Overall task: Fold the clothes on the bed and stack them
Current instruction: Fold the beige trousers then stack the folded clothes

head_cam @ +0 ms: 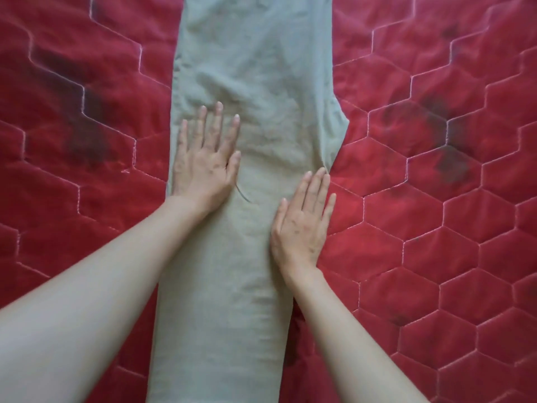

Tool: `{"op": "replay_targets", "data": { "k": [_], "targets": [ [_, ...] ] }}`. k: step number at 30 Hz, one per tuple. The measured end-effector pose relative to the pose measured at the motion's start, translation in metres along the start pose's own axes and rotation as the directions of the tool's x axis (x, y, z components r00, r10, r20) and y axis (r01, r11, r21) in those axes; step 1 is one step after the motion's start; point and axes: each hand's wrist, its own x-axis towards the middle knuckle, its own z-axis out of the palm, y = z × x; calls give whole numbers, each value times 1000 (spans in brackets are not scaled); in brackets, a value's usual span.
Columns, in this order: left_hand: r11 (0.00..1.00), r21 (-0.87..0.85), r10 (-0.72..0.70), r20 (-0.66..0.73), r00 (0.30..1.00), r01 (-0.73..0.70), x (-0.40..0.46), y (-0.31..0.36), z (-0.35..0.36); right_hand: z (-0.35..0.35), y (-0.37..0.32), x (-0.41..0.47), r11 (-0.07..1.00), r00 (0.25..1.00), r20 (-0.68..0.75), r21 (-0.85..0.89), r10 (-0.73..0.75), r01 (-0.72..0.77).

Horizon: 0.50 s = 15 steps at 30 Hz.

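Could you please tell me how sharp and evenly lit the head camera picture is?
Head view: soft and slightly blurred throughout; even, diffuse light, no glare; wide-angle bending at the edges of the red hexagon-quilted bedcover; faint shadows beside both hands on the long grey-green cloth garment.

Flat hands (203,167) on grey-green garment (255,68)

Red quilted bed (436,228) lies bare on both sides of the long grey-green garment (255,68).
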Motion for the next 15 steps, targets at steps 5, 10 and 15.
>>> {"op": "replay_targets", "data": {
  "k": [5, 10, 15],
  "targets": [
    [998, -1, -65, -43, 997, 65, 102, -12, -10, -2, -64, 93, 917, 920, -73, 82, -386, 391],
    [993, 43, -108, -66, 992, 111, 173, -24, -18, 1, -30, 148, 943, 942, -27, -27, -334, 333],
    [989, -28, -150, -92, 984, 148, 208, -26, -23, -5, -25, 172, 949, 944, -97, -48, -315, 311]
  ]
}}
